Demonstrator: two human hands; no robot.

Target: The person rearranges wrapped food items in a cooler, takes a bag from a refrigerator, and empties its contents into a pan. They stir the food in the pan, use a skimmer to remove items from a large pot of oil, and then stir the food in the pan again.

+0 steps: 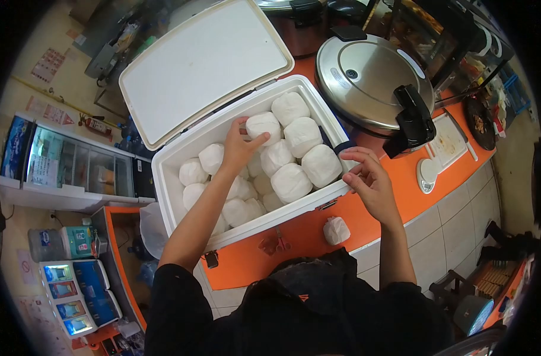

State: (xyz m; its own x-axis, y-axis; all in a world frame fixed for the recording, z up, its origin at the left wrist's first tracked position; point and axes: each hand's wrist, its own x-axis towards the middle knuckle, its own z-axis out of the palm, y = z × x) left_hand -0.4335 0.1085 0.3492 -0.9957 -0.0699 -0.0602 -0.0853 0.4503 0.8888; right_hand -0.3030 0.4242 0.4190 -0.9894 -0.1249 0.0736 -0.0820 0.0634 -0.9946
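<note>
A white cooler box (255, 234) stands on the orange counter with its lid (205, 68) swung back. Inside are many round bundles wrapped in white paper, piled in layers. My left hand (239, 147) reaches into the box, thumb and fingers around the sides of one white paper-wrapped bundle (263, 126) near the back wall. At the right end of the box, my right hand (368, 181) hovers by the rim with thumb and forefinger apart, the forefinger close to a dark blue cloth (344, 146) on the rim. Another white wrapped bundle (336, 230) sits on the counter in front.
Right of the box stands a large steel rice cooker (371, 83) with a black handle. Farther right are a white tray (449, 142) and a small kitchen scale (426, 175). Red scissors (281, 240) lie before the box. A glass-door fridge (80, 160) stands at left.
</note>
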